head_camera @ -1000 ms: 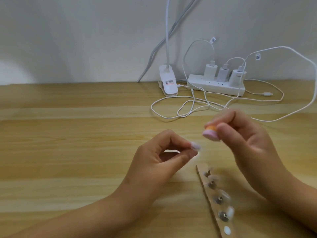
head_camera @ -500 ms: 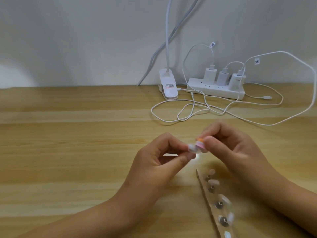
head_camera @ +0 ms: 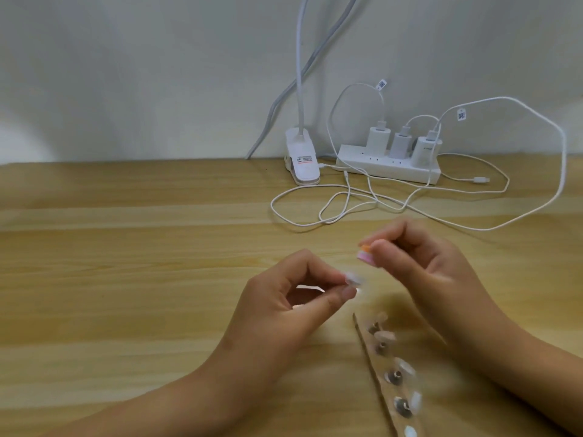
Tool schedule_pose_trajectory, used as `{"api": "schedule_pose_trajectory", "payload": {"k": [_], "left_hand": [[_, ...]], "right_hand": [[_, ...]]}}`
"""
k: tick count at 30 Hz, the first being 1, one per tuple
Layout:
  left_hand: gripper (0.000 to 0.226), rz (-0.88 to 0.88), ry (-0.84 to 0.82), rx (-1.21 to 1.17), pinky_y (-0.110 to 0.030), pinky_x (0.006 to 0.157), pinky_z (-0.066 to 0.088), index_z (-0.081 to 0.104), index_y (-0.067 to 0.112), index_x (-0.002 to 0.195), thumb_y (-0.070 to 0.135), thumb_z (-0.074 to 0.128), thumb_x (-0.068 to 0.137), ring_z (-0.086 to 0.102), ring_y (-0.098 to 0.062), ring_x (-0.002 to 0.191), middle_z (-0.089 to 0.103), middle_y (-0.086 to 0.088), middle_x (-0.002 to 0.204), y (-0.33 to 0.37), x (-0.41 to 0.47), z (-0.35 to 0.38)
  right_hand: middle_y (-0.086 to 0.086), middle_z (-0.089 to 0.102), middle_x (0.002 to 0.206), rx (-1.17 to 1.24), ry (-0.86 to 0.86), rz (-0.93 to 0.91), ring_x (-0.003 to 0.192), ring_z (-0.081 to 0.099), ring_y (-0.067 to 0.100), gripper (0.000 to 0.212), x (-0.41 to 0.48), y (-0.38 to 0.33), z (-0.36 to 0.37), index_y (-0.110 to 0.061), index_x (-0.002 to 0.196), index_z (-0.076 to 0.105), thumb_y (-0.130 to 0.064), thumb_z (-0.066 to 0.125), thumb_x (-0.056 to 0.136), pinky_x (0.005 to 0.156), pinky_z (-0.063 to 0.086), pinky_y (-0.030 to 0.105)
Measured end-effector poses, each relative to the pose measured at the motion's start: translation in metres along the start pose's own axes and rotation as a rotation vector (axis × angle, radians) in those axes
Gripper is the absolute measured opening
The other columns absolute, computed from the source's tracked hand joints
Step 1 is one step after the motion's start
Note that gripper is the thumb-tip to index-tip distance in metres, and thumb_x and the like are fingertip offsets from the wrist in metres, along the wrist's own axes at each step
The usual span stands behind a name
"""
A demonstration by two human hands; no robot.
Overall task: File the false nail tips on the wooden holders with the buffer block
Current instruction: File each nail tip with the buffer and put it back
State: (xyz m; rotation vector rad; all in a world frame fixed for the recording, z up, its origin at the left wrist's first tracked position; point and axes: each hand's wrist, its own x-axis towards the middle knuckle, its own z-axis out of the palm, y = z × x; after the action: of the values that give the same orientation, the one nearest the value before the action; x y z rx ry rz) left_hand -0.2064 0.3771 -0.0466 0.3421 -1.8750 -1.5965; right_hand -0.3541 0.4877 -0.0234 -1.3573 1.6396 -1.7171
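Pointing rightward, nail tip (head_camera: 354, 278) near buffer block (head_camera: 460, 255).

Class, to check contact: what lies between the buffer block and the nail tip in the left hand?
Nothing: the head view shows only bare table between the buffer block in the right hand and the nail tip the left hand pinches.

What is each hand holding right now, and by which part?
The left hand pinches a false nail tip by one end, between thumb and forefinger. The right hand grips the buffer block, one end sticking out.
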Motion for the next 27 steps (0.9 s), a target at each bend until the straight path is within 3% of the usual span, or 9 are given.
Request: {"api": "schedule_pose_trajectory", "payload": {"k": [4,7,13,16,20,24,27], "left_hand": [[0.011,0.025,-0.020,0.022,-0.030,0.081,0.058,0.069,0.032,0.078,0.038,0.076,0.073,0.072,-0.014,0.084,0.074,0.006,0.086,-0.0005,-0.0019,0.0012],[0.011,0.026,-0.016,0.018,-0.029,0.082,0.058,0.068,0.032,0.078,0.039,0.075,0.073,0.071,-0.012,0.084,0.074,0.006,0.087,0.0007,-0.0015,0.0009],[0.008,0.067,-0.008,0.014,-0.021,0.077,0.055,0.068,0.034,0.078,0.036,0.074,0.076,0.071,-0.010,0.085,0.074,0.008,0.086,0.0022,-0.0018,0.0008],[0.006,0.117,-0.029,0.051,-0.019,0.078,0.053,0.067,0.029,0.083,0.032,0.073,0.082,0.070,-0.013,0.085,0.073,0.004,0.089,0.0017,-0.0034,0.0006],[0.005,0.159,-0.026,0.060,-0.020,0.080,0.053,0.067,0.025,0.086,0.025,0.072,0.084,0.069,-0.013,0.088,0.072,0.008,0.090,0.0036,-0.0041,0.0009],[0.006,0.173,-0.003,0.059,-0.024,0.080,0.055,0.066,0.027,0.085,0.028,0.071,0.083,0.069,-0.015,0.088,0.072,0.004,0.090,0.0049,-0.0058,0.0021],[0.005,0.196,-0.003,0.069,-0.026,0.080,0.056,0.067,0.028,0.085,0.030,0.071,0.083,0.069,-0.016,0.086,0.072,0.003,0.090,0.0055,-0.0041,0.0018]], "right_hand": [[-0.001,0.067,0.082,-0.071,-0.071,-0.005,0.082,0.058,0.029,0.035,0.0011,-0.0015,-0.0012,-0.026,0.084,0.068,-0.058,0.072,0.070,0.076,0.049,0.027],[-0.004,0.069,0.083,-0.014,-0.018,-0.017,0.082,0.061,0.024,0.033,-0.0012,-0.0017,-0.0010,-0.026,0.084,0.068,-0.055,0.073,0.069,0.080,0.050,0.030],[-0.004,0.067,0.080,-0.042,-0.047,0.016,0.080,0.059,0.019,0.030,-0.0017,-0.0018,-0.0021,-0.025,0.085,0.068,-0.051,0.069,0.071,0.077,0.048,0.027],[-0.002,0.066,0.084,-0.094,-0.085,-0.040,0.083,0.059,0.026,0.029,-0.0029,-0.0028,-0.0030,-0.024,0.086,0.067,-0.050,0.071,0.073,0.078,0.048,0.028],[-0.002,0.066,0.085,-0.037,-0.021,-0.074,0.083,0.058,0.028,0.043,-0.0034,-0.0047,-0.0032,-0.024,0.087,0.069,-0.063,0.075,0.070,0.080,0.049,0.030],[0.000,0.067,0.085,-0.060,-0.076,0.013,0.087,0.058,0.033,0.036,-0.0022,-0.0027,-0.0037,-0.025,0.087,0.069,-0.057,0.074,0.069,0.080,0.048,0.033],[-0.001,0.066,0.087,-0.056,-0.076,-0.063,0.085,0.058,0.030,0.039,-0.0019,-0.0050,-0.0035,-0.023,0.091,0.068,-0.056,0.076,0.073,0.079,0.049,0.033]]}}
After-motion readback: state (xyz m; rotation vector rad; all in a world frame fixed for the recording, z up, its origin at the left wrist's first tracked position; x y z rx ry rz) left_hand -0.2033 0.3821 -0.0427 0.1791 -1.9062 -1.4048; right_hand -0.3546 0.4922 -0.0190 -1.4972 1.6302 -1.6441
